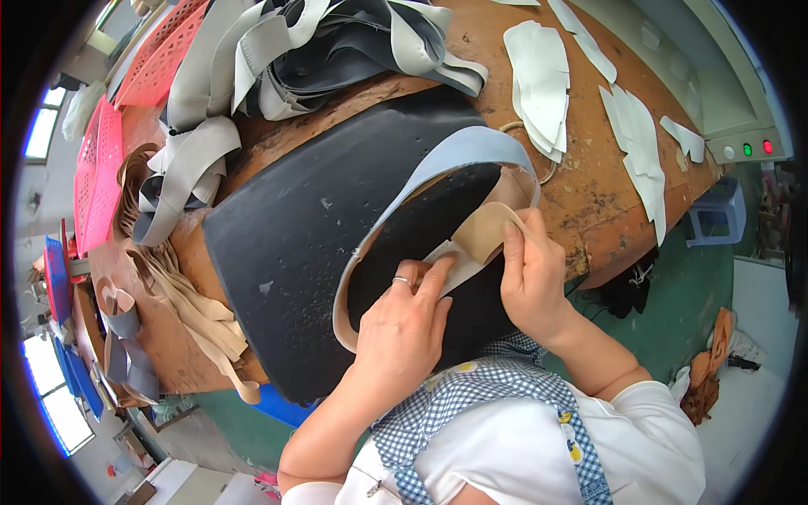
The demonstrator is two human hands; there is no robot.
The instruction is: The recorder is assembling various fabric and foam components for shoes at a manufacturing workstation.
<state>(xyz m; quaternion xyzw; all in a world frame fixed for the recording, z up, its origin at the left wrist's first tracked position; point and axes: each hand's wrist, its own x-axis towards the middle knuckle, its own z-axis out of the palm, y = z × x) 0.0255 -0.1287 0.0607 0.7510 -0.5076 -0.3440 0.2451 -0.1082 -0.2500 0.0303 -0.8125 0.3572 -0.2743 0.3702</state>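
Observation:
A long strap (471, 147), light blue on one face and beige on the other, curves in a loop over a black mat (290, 219). My right hand (534, 273) pinches a beige, curled part of the strap between thumb and fingers. Close beside it, my left hand (402, 324), with a ring on one finger, has its fingertips closed on a whitish end piece (461, 271) that meets the beige part. Whether this piece is joined to the strap or only lies against it, I cannot tell. The left thumb is partly hidden.
Grey and black strips (337, 50) lie heaped at the back of the wooden table (471, 46). Beige strips (189, 307) hang toward its left edge, near pink baskets (97, 168). White cut pieces (539, 84) lie at the right. A blue stool (717, 210) stands beyond.

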